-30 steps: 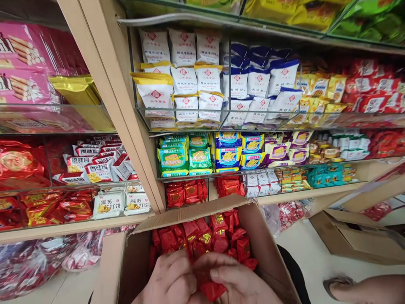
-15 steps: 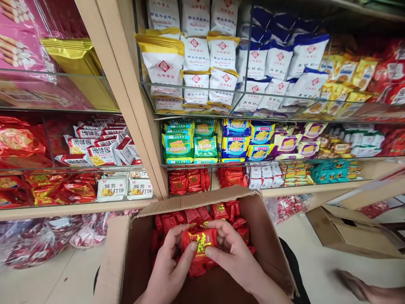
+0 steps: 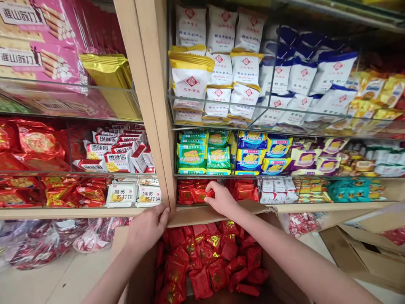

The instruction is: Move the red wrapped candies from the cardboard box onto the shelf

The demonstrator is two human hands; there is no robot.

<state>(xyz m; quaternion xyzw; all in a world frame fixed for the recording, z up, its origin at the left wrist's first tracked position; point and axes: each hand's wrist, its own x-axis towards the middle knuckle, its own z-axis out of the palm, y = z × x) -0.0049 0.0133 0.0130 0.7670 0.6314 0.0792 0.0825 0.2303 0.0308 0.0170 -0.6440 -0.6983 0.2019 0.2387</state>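
Note:
A cardboard box (image 3: 202,216) full of small red snack packets (image 3: 209,257) sits below me against the shelf. My right hand (image 3: 221,198) reaches over the box flap into the bottom shelf compartment and pinches a red packet (image 3: 200,194) among the red packets stacked there (image 3: 186,193). My left hand (image 3: 147,228) grips the box's far left corner, its fingers curled over the edge by the wooden upright (image 3: 158,126).
Glass-fronted shelves hold white, blue, green and yellow snack bags (image 3: 218,156). Left bay holds red and pink packs (image 3: 104,156). Bagged red sweets (image 3: 41,242) lie on the floor left. Another cardboard box (image 3: 363,253) lies on the floor at right.
Both hands left the box interior, where they held a red packet together. The right hand carried it up to the bottom shelf; the left moved to the box's corner. View shifted closer.

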